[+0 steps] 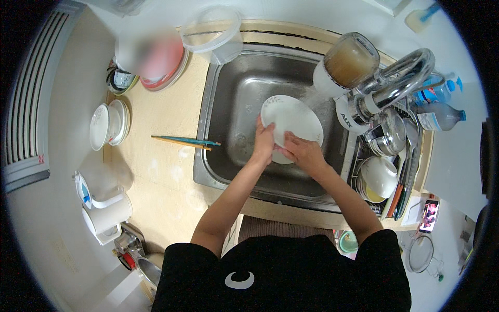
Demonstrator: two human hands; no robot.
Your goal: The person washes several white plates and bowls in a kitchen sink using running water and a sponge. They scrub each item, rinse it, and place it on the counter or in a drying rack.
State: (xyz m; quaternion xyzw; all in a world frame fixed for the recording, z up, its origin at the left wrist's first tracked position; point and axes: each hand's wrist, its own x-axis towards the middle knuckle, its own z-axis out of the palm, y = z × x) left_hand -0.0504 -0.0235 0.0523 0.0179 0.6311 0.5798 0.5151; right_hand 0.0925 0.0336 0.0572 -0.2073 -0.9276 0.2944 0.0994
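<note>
Over the stainless steel sink (241,97), a white plate with a leaf pattern near its rim (292,115) is held tilted. My left hand (265,142) grips its left near edge, thumb on the face. My right hand (306,152) is at the near rim, with fingertips on the face and other fingers below it. A white dish surface (284,158) shows beneath the hands; whether it is a second dish cannot be told. Water sprays beside the plate from the white AUX faucet unit (347,117).
Chopsticks (183,141) overhang the sink's left edge. A clear plastic tub (230,50) and red plate (163,74) stand behind. White bowls (100,126) and pitchers (111,212) line the left wall. At right are a loaded dish rack (378,179), bottles (440,117) and a phone (429,216).
</note>
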